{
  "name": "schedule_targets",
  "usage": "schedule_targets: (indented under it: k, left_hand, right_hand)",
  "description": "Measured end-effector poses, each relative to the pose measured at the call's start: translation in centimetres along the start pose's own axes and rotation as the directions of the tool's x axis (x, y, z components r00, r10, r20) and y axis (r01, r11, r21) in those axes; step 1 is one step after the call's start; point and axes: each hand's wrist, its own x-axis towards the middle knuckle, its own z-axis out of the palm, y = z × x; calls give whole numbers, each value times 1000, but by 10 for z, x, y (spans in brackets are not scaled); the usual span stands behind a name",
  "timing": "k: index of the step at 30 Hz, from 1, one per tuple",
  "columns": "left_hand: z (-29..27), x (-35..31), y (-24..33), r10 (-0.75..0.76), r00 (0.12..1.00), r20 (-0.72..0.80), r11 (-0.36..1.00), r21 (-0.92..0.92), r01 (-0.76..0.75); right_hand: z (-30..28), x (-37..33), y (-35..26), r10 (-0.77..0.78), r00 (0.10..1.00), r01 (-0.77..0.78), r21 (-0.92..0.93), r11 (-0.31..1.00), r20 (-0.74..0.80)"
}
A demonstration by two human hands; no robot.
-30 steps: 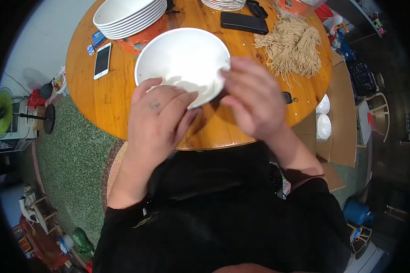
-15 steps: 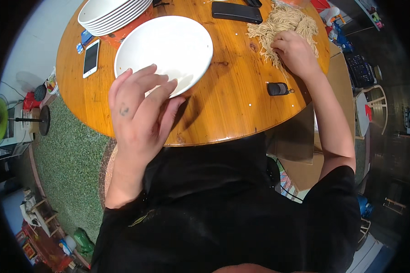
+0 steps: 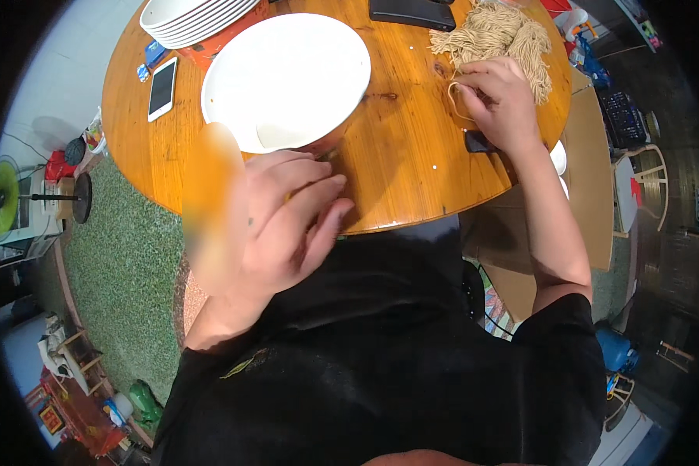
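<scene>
On the round wooden table [image 3: 412, 155] above green carpet [image 3: 124, 264], right hand [image 3: 499, 101] pinches twine [image 3: 493, 35]; left hand [image 3: 276, 225] open, empty.

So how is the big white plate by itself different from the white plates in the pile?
The single plate lies alone, flat on the round wooden table, near the left hand. The stacked plates sit piled one on another at the table's far edge, partly cut off by the picture. The single plate shows its whole inside; of the stacked plates mostly the rims show. Both are white and round.
</scene>
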Motion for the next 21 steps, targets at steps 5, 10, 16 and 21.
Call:
schedule_targets:
  k: [5, 10, 16, 21]
  left_hand:
    - [7, -19, 10, -75, 992, 96, 981, -170, 91]
    - [18, -21, 24, -356, 919, 166, 883, -263, 390]
    - [31, -32, 12, -541, 772, 334, 665, -392, 636]
    - [24, -31, 16, -656, 653, 377, 484, -453, 748]
  right_hand:
    - [-6, 5, -52, 24, 1000, -25, 112, 993, 12]
    - [-6, 7, -145, 48, 999, -49, 385, 922, 13]
    - [7, 4, -170, 175, 979, -200, 680, 705, 107]
    - [8, 0, -166, 271, 943, -328, 697, 638, 196]
